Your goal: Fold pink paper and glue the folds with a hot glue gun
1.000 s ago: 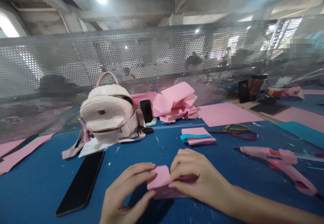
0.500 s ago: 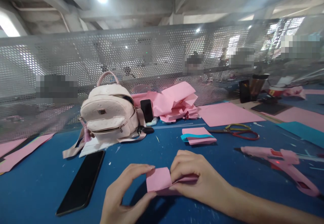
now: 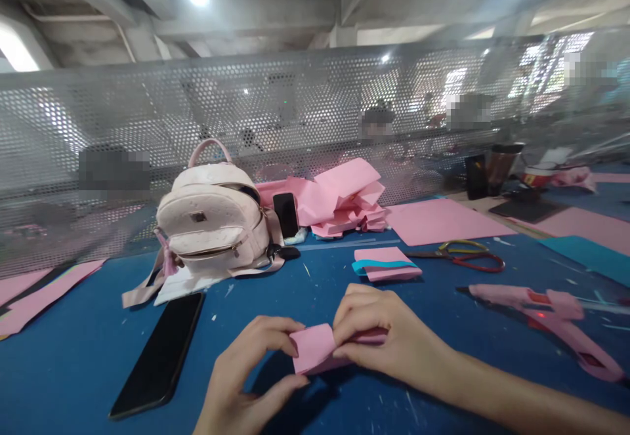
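A small piece of folded pink paper [image 3: 312,348] is held just above the blue table, its left part bent over. My left hand [image 3: 236,369] grips the paper's left end, fingertips at the top edge and thumb at the bottom corner. My right hand [image 3: 381,327] pinches the right part between thumb and fingers, which hide some of it. Beyond my hands lies a folded pink piece with a blue strip [image 3: 388,264]. To the right rests a pink glue gun [image 3: 536,304] with a small red light on.
Scissors [image 3: 467,256] lie behind the glue gun. A black phone [image 3: 160,356] is on the left, a pale backpack [image 3: 211,215] behind it. Crumpled pink paper [image 3: 347,195] and another phone [image 3: 286,215] stand near a perforated metal screen [image 3: 305,107]. Pink sheets [image 3: 447,220] spread rightward.
The left end of the pink paper has tilted and shifted slightly right, bending more. My left hand has moved a little right with it; my right hand stays nearly in place.
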Motion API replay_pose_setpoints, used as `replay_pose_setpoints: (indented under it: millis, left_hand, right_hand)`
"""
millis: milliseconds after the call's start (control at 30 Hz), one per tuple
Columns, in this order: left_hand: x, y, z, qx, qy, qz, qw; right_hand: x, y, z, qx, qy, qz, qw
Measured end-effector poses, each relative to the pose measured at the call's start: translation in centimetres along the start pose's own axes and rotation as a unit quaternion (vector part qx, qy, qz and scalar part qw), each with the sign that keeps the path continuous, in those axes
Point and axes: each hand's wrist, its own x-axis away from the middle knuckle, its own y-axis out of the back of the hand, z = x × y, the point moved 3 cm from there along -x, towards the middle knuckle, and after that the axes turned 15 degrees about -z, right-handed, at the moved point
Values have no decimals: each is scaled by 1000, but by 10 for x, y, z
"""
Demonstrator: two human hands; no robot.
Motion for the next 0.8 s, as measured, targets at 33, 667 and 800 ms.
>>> replay_pose_setpoints:
  millis: [33, 667, 800]
  left_hand:
    - [0, 0, 1, -2, 4, 8, 1000]
    - [-5, 2, 4, 49, 137, -17, 989]
    - [-2, -4, 2, 59, 208, 18, 976]
  right_hand:
    - [-1, 2, 1, 17, 15, 1, 1000]
    - [-3, 7, 8, 70, 98, 26, 992]
    - [-1, 5, 11, 95, 122, 37, 987]
